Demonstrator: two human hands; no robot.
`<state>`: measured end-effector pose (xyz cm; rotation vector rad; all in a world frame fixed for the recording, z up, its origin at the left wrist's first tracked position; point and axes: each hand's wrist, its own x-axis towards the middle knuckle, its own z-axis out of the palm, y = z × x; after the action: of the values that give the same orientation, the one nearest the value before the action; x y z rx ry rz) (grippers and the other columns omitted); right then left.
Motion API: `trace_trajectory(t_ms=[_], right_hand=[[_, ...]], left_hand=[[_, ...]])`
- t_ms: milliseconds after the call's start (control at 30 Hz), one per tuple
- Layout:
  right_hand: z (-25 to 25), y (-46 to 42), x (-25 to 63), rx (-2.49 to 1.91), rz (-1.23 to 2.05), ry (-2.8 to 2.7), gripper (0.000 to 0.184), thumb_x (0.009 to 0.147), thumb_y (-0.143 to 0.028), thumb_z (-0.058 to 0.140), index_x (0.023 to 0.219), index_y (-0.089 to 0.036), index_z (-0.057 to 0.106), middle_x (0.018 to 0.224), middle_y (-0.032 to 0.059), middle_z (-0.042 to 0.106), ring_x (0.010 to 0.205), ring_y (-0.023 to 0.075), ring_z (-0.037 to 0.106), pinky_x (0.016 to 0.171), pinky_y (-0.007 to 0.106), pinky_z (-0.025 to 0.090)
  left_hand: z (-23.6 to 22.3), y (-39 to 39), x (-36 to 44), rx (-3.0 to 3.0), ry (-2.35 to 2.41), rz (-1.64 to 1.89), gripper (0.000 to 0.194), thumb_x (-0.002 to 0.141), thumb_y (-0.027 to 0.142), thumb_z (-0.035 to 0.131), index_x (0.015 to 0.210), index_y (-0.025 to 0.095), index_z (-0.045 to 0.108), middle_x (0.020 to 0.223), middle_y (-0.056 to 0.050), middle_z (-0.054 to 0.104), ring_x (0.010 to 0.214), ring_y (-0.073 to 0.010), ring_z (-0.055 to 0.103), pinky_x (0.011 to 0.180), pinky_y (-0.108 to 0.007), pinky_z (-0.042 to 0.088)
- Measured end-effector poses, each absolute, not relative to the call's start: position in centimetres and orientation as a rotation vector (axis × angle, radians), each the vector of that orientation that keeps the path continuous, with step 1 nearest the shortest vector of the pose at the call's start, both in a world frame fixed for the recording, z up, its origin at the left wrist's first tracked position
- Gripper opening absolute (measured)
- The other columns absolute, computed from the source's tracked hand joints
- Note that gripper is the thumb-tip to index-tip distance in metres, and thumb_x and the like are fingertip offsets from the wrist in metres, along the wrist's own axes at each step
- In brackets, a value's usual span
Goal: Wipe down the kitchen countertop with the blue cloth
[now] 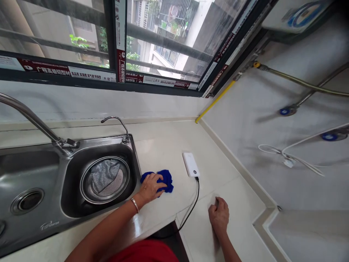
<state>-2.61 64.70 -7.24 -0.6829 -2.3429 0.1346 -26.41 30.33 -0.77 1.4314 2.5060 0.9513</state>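
My left hand (151, 188) presses down on a crumpled blue cloth (167, 179) on the pale countertop (163, 145), just right of the sink, with its fingers curled over the cloth. A bracelet sits on that wrist. My right hand (219, 215) rests on the counter nearer to me, fingers curled under, with nothing visible in it. Between the hands runs a black cable (192, 207) plugged into a white power bank (190, 164) lying flat on the counter.
A steel double sink (68, 189) fills the left, with a tall faucet (32, 120), a small tap (120, 125), and a round strainer bowl (105, 179) holding a grey cloth. A window runs along the back. The right wall carries hoses, valves and a white cord (289, 156).
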Motion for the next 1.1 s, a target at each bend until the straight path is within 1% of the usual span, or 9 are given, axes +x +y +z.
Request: trace_trajectory(t_ms=[133,267,433,600,733,933,1100], right_hand=[[-7.2,64.6,-2.8,-0.695,0.128,-2.320,0.042,0.080,-0.022,0.041,0.116,-0.011,0.057,0.115,0.0185,0.059,0.109,0.0309,0.055,0.097,0.049,0.045],[-7.2,64.6,-2.9,-0.691,0.144,-2.306,0.041,0.079,-0.022,0.041,0.115,-0.011,0.058,0.115,0.0184,0.060,0.109,0.0310,0.055,0.097,0.050,0.046],[-7.3,64.7,-2.9,-0.687,0.173,-2.312,0.042,0.078,-0.023,0.042,0.115,-0.012,0.057,0.115,0.0181,0.059,0.109,0.0315,0.055,0.097,0.050,0.045],[-7.3,64.7,-2.9,-0.700,0.161,-2.308,0.043,0.078,-0.023,0.042,0.116,-0.012,0.057,0.118,0.0192,0.058,0.110,0.0316,0.054,0.097,0.050,0.045],[-7.0,64.4,-2.9,-0.725,0.190,-2.322,0.043,0.078,-0.024,0.042,0.116,-0.012,0.057,0.117,0.0187,0.059,0.109,0.0314,0.054,0.096,0.049,0.045],[-6.9,64.4,-2.8,-0.726,0.204,-2.317,0.043,0.078,-0.024,0.042,0.116,-0.013,0.057,0.118,0.0182,0.058,0.110,0.0316,0.053,0.096,0.050,0.044],[-7.0,64.5,-3.0,-0.719,0.191,-2.306,0.042,0.077,-0.022,0.042,0.114,-0.012,0.058,0.116,0.0183,0.059,0.109,0.0308,0.053,0.096,0.049,0.044]], left_hand=[[-0.4,32.3,-27.7,1.330,2.604,0.959,0.025,0.091,0.029,0.062,0.115,0.033,0.067,0.129,-0.005,0.052,0.116,-0.0268,0.044,0.097,-0.046,0.035],[0.0,32.5,-27.3,1.312,2.624,0.948,0.027,0.090,0.027,0.061,0.117,0.029,0.067,0.128,-0.008,0.053,0.115,-0.0287,0.043,0.096,-0.048,0.036],[-0.1,30.3,-24.0,1.483,2.458,0.947,0.023,0.083,0.031,0.072,0.106,0.034,0.070,0.119,-0.002,0.057,0.108,-0.0237,0.048,0.095,-0.043,0.035],[-0.7,29.1,-21.2,1.581,2.291,1.005,0.019,0.086,0.037,0.071,0.105,0.036,0.069,0.117,-0.001,0.057,0.107,-0.0219,0.049,0.093,-0.041,0.034],[-0.7,30.6,-21.3,1.465,2.398,1.025,0.021,0.086,0.032,0.071,0.107,0.033,0.069,0.118,-0.003,0.057,0.107,-0.0232,0.048,0.091,-0.042,0.034],[-0.8,34.5,-23.0,1.321,2.553,1.037,0.021,0.089,0.026,0.062,0.109,0.028,0.069,0.118,-0.007,0.057,0.108,-0.0264,0.046,0.093,-0.047,0.036],[-0.7,35.3,-23.8,1.292,2.571,1.035,0.021,0.088,0.026,0.063,0.109,0.028,0.068,0.117,-0.006,0.057,0.108,-0.0267,0.045,0.093,-0.047,0.036]])
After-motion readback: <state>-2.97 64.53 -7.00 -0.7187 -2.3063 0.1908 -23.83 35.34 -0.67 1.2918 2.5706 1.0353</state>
